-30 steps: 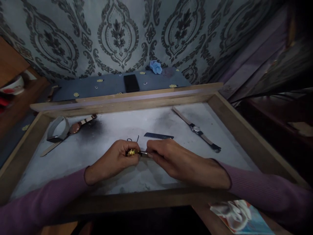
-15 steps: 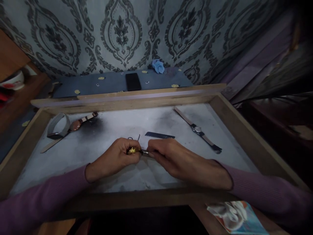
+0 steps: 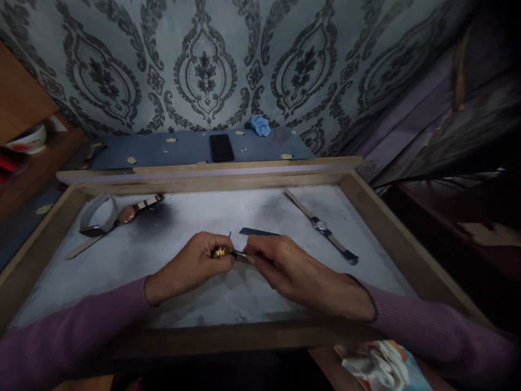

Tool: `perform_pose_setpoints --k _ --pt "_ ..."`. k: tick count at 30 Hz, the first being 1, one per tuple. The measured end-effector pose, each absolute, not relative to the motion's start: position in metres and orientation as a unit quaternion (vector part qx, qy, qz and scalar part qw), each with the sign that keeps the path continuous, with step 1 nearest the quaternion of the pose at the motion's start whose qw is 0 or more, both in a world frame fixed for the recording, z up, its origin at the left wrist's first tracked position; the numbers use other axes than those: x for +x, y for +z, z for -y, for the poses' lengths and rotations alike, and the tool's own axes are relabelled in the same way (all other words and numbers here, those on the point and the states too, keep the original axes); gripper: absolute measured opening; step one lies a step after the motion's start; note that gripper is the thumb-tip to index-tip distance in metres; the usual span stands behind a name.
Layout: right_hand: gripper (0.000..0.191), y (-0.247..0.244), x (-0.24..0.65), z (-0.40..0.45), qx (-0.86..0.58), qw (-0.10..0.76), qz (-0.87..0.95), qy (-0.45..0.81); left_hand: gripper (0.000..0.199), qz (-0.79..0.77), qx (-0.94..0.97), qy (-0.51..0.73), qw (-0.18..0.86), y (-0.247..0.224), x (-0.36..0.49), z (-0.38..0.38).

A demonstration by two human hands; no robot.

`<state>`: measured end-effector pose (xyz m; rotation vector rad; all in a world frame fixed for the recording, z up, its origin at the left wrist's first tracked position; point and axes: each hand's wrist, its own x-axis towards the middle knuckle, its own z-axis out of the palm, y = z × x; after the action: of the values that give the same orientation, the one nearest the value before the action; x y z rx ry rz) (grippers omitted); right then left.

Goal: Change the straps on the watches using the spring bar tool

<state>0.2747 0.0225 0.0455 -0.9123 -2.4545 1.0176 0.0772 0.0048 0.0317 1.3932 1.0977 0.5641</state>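
Near the middle of a shallow wooden tray (image 3: 220, 181), my left hand (image 3: 199, 255) is closed around a small gold-coloured watch piece (image 3: 221, 252). My right hand (image 3: 285, 266) pinches a thin metal piece (image 3: 241, 255), whose left end meets the gold piece; the join is too small to make out. A dark flat strip (image 3: 258, 232) lies just behind my right hand, partly covered by it. To the right rests a small silver-faced watch (image 3: 320, 225) with its strap spread out. At the left are a copper-faced watch (image 3: 127, 215) and a grey-banded watch (image 3: 99, 216).
Behind the tray, a black phone (image 3: 222, 147) and a crumpled blue thing (image 3: 260, 125) lie on a blue cloth (image 3: 183, 147). A bowl (image 3: 29, 140) stands on the left shelf. A colourful packet (image 3: 380, 366) is below the tray's front edge.
The camera view has shifted slightly, so the tray's back edge sits lower. Both hands keep their grips, and my right hand covers more of the dark strip.
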Motion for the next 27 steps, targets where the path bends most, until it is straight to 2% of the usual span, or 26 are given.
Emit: perform_pose_setpoints --k 13,27 --pt "0.018 0.0431 0.2741 -0.0199 -0.319 0.178 0.863 0.348 0.014 -0.433 0.606 0.27 0.611 0.0343 0.0773 -0.0029" --pt "0.02 0.0446 0.2741 -0.0212 -0.323 0.16 0.855 0.372 0.009 -0.454 0.598 0.249 0.611 0.033 0.0779 -0.0033"
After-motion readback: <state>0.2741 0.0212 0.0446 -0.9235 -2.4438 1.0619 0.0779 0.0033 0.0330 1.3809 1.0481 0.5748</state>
